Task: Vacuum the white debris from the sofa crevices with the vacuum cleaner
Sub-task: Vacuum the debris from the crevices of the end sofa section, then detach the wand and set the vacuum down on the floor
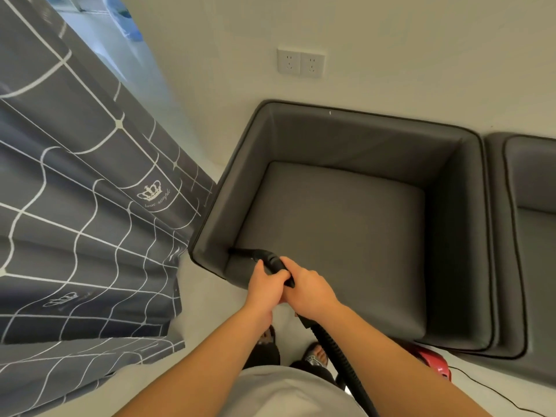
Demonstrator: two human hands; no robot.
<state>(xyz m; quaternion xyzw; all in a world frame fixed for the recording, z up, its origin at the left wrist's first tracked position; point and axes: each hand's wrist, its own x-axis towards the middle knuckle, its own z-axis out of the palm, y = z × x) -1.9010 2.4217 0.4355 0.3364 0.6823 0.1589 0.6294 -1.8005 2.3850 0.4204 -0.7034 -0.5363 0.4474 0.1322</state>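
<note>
A dark grey sofa seat [340,224] with raised arms stands against the white wall. The black vacuum nozzle [255,254] lies in the crevice between the seat cushion and the left arm [216,224], near the front corner. My left hand [264,288] and my right hand [310,291] both grip the black wand just behind the nozzle. The ribbed black hose [340,353] runs down past my right forearm. A tiny white speck [330,112] sits on the top of the backrest. No white debris shows in the crevice itself.
A grey curtain [84,206] with a white grid pattern hangs at the left, close to the sofa arm. A second sofa section [529,206] adjoins on the right. The red vacuum body [433,361] and its cable lie on the floor. Wall sockets [301,63] are above.
</note>
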